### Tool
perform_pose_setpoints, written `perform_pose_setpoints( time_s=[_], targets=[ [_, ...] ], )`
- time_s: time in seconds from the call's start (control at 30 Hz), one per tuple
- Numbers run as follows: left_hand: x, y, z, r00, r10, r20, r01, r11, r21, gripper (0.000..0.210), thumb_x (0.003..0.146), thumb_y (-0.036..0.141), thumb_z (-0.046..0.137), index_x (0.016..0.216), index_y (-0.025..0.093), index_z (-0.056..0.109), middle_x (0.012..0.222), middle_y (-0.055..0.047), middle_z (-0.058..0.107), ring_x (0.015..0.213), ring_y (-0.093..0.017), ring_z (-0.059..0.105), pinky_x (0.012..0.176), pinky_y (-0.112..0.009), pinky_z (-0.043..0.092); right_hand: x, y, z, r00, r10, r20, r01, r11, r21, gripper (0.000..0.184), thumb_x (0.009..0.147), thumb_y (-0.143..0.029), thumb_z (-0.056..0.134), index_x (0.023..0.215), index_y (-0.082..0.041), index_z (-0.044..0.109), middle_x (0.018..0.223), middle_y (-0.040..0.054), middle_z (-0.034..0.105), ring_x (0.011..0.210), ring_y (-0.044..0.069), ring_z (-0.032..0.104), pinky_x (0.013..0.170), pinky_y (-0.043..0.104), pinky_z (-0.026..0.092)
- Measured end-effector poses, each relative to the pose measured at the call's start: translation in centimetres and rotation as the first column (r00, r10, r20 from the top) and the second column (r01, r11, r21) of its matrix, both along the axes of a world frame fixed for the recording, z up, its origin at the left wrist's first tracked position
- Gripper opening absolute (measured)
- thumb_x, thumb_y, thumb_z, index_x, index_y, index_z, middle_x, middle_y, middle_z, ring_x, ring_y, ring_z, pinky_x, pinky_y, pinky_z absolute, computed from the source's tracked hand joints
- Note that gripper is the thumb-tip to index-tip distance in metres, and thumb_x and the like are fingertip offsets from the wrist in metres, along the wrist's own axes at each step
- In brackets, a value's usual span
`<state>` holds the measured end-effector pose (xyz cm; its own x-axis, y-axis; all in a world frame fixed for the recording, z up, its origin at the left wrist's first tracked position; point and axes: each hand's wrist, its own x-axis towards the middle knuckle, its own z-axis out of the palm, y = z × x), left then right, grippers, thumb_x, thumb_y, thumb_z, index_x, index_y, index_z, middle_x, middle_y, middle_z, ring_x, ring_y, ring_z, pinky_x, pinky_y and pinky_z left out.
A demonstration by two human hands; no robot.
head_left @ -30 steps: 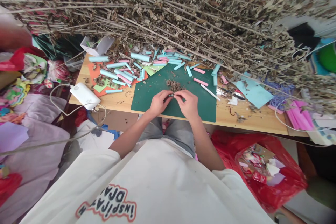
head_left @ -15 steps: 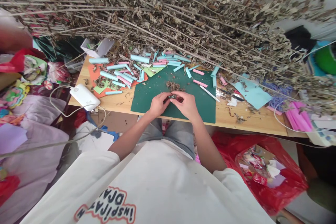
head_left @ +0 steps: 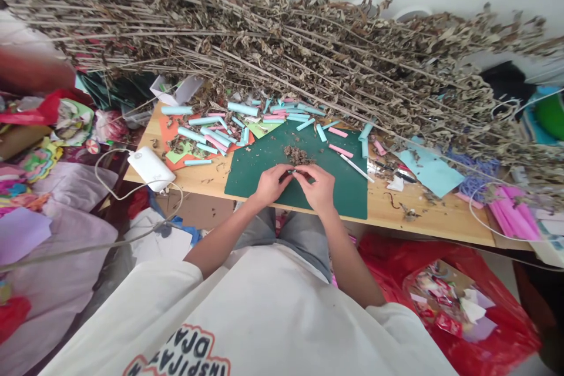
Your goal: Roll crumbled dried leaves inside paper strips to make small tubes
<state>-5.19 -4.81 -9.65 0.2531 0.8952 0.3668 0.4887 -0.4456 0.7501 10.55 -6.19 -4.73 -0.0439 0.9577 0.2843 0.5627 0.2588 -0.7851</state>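
My left hand (head_left: pixel 270 184) and my right hand (head_left: pixel 318 188) meet over the near part of a dark green mat (head_left: pixel 343 188). Thumbs and fingers of both are pinched together around a small, pale bit at the fingertips, mostly covered and too small to name. Just beyond the fingertips lies a little heap of crumbled dried leaves (head_left: pixel 298 155). A thin white stick (head_left: pixel 358 168) rests across the mat's right edge. Close by on the mat are a few short pink paper tubes (head_left: pixel 341 151).
Rolled blue paper tubes (head_left: pixel 242 108) and pink ones lie scattered at the back left. Dried leafy stalks (head_left: pixel 282 41) stretch over the table's far side. A white power bank (head_left: pixel 151 168) with a cable sits left; a red bag (head_left: pixel 506 317) of scraps stands below right.
The view has shifted slightly, so the table sits a little lower and further right. Both hands stay pinched together at the same place on the mat, with a small change in finger position.
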Motion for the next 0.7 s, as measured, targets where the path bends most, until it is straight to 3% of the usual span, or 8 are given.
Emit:
perform_pose_setpoints(
  time_s=[0.2, 0.33, 0.53, 0.7],
  targets=[
    [0.0, 0.0, 0.4, 1.000, -0.007, 0.021, 0.008, 0.999, -0.032, 0.018, 0.093, 0.025, 0.057, 0.108, 0.018, 0.064, 0.100, -0.006, 0.071, 0.086, -0.014, 0.067, 0.079, -0.027, 0.054, 0.0, -0.3, -1.1, 0.998, -0.001, 0.071, -0.011, 0.985, 0.171, 0.015, 0.092, -0.026, 0.056, 0.090, -0.022, 0.070, 0.087, 0.0064, 0.071, 0.082, 0.018, 0.066, 0.078, 0.032, 0.054],
    [0.0, 0.0, 0.3, 1.000, -0.006, 0.024, 0.007, 0.999, -0.042, 0.017, 0.093, 0.024, 0.057, 0.107, 0.018, 0.064, 0.101, -0.006, 0.071, 0.088, -0.015, 0.067, 0.080, -0.028, 0.054, 0.0, -0.4, -1.2, 0.988, 0.027, 0.151, -0.050, 0.986, 0.156, 0.016, 0.092, -0.024, 0.053, 0.092, -0.022, 0.069, 0.091, 0.0084, 0.070, 0.088, 0.021, 0.065, 0.082, 0.036, 0.053],
    [-0.1, 0.0, -0.1, 0.999, 0.009, 0.034, -0.008, 0.999, -0.034, 0.018, 0.093, 0.026, 0.058, 0.107, 0.018, 0.064, 0.099, -0.006, 0.071, 0.084, -0.015, 0.068, 0.078, -0.028, 0.055, -0.4, -0.8, -0.7, 0.989, -0.106, -0.103, 0.110, 0.993, 0.031, 0.029, 0.085, -0.031, 0.064, 0.112, -0.022, 0.061, 0.088, 0.0043, 0.071, 0.076, 0.019, 0.067, 0.076, 0.036, 0.057],
    [-0.1, 0.2, -0.1, 1.000, 0.010, 0.023, -0.009, 0.999, -0.035, 0.016, 0.092, 0.025, 0.057, 0.106, 0.018, 0.064, 0.098, -0.006, 0.071, 0.078, -0.014, 0.067, 0.073, -0.027, 0.056, -1.0, -0.9, -0.4, 0.978, -0.116, -0.174, 0.116, 0.993, -0.008, 0.013, 0.084, -0.031, 0.063, 0.092, -0.021, 0.068, 0.086, 0.0052, 0.072, 0.075, 0.018, 0.067, 0.073, 0.033, 0.057]
  ],
)
